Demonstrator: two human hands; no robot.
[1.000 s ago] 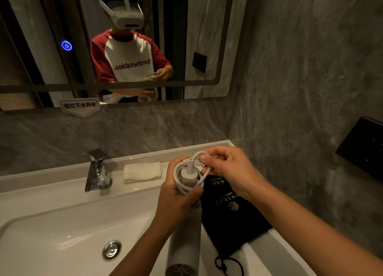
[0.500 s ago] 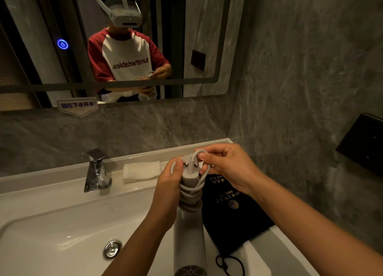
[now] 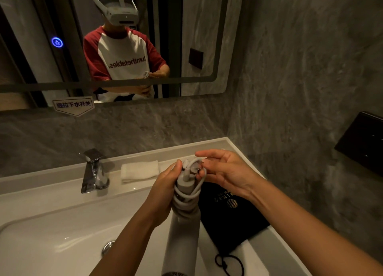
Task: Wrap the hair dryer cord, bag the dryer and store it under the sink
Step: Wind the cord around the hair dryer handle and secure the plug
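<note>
A pale grey hair dryer [image 3: 182, 238] is held handle-up over the white sink [image 3: 51, 230]. Its white cord [image 3: 187, 195] is coiled around the handle, with the plug end at the top. My left hand [image 3: 163, 195] grips the handle and the coils. My right hand [image 3: 226, 172] is beside the handle's top, fingers spread, its fingertips touching the cord loop near the plug. A black drawstring bag [image 3: 230, 217] with gold print lies flat on the counter right of the dryer, its cord loop [image 3: 228, 263] at the front.
A chrome faucet [image 3: 94, 172] stands at the back of the basin, a folded white towel [image 3: 139, 171] beside it. The drain [image 3: 107, 247] is in the basin. A mirror [image 3: 196, 27] hangs above; a black wall panel [image 3: 360, 143] is on the right wall.
The cord loops now sit tighter and lower on the handle. My right hand has opened its pinch on the plug end and spread its fingers. The dryer has shifted slightly right.
</note>
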